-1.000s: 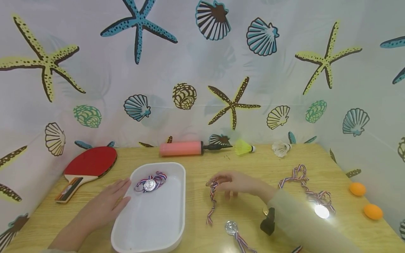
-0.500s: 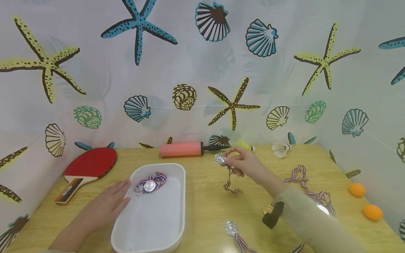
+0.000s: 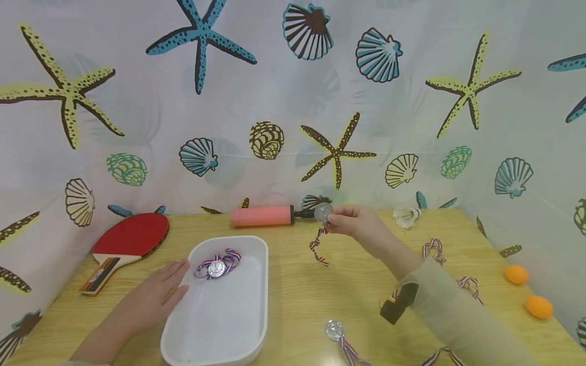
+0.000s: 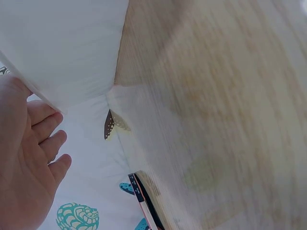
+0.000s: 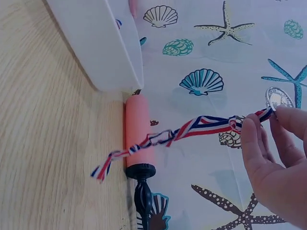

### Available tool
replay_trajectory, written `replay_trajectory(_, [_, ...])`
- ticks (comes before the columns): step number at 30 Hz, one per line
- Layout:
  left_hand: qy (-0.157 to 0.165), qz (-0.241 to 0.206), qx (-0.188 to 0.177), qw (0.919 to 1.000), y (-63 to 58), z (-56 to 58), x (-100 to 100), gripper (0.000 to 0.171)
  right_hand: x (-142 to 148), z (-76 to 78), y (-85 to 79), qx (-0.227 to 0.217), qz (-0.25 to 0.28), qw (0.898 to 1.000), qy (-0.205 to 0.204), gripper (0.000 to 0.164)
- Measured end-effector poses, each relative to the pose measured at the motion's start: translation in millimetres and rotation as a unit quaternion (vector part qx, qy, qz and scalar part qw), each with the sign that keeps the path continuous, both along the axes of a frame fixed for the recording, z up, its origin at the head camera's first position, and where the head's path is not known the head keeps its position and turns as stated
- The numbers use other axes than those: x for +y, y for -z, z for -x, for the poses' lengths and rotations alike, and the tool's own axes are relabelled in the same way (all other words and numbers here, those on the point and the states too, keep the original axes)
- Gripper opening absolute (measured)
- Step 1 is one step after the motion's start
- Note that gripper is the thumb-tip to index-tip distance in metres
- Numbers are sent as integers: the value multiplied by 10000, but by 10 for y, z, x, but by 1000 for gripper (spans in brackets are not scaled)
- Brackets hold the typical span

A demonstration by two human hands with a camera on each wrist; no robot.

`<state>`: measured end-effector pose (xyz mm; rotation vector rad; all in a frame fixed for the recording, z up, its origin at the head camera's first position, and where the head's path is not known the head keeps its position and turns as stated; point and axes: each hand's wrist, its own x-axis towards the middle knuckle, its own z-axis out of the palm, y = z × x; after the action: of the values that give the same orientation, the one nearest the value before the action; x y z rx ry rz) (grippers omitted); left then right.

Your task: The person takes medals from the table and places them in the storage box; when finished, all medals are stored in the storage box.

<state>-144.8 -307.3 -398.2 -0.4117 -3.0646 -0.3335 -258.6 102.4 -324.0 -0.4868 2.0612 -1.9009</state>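
Note:
Held up near the back of the table is a silver medal, pinched by its edge in my right hand. Its striped ribbon, red, white and blue, dangles twisted below the fingers. My left hand rests against the left rim of a white tray, fingers extended, as the left wrist view also shows. Inside that tray lies another silver medal with its ribbon bunched around it. A third silver medal lies on the table right of the tray, its ribbon trailing toward me.
A red table tennis paddle lies at left. Along the back are a pink hand pump and a white shuttlecock. Two orange balls sit at the right edge. More ribbons lie partly behind my right forearm.
My right hand has lifted the medal by stages from the table's middle to the back, now covering the yellow shuttlecock. The medal's face has come into view. My left hand has stayed put.

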Motion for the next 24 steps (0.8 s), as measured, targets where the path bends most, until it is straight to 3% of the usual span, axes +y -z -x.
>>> replay_trajectory(2, [-18,-14,-23,10000,-2,0,-1,59,-12,-1,-38,-232,414,9989,-53,6])
replay_trajectory(7, [-10,-46,-29,10000,0,4,-4,59,-33,-26,-123,-516,1147,9919,-180,19])
replay_trajectory(16, [157,-72,243,9996,40,12,-33,57,-104,-37,-201,-707,1474,9864,-150,16])
replay_trajectory(22, [171,-54,242,9995,61,22,-44,58,-158,-47,-240,-693,1608,9845,-134,12])
replay_trajectory(24, [159,-41,226,9996,55,23,-40,58,-181,-44,-257,-570,1590,9855,-147,19])
